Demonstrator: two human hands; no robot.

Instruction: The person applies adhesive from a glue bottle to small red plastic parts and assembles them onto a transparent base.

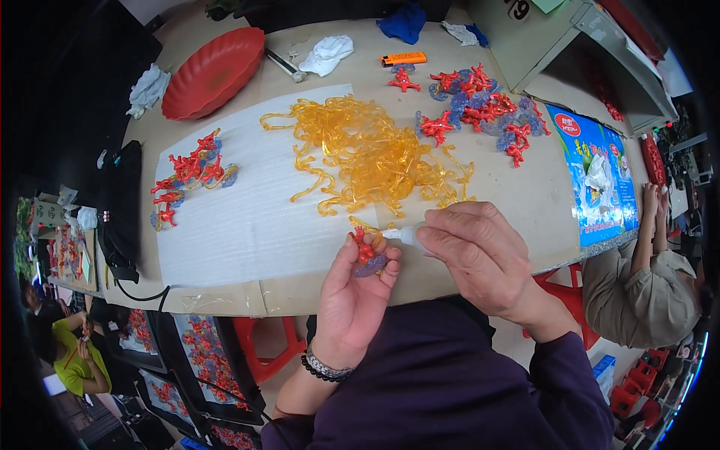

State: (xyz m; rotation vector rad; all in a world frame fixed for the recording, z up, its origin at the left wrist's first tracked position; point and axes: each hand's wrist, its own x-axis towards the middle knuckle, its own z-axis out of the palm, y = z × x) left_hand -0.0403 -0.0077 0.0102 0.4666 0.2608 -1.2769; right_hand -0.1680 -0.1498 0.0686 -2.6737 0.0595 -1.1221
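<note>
Red figurine (362,241) (purple-based); in left grip (351,304)

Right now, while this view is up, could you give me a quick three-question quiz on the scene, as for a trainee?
1. What do the left hand and the right hand each hold?
2. True or false: the red scalloped dish lies to the right of the small orange item.
3. What is heaped across the right edge of the white sheet?
a) Blue cloths
b) Translucent yellow strands
c) Red stools

Key:
1. Left, a red and purple piece; right, a small white-nozzled container.
2. False; the dish lies to its left.
3. b
</note>
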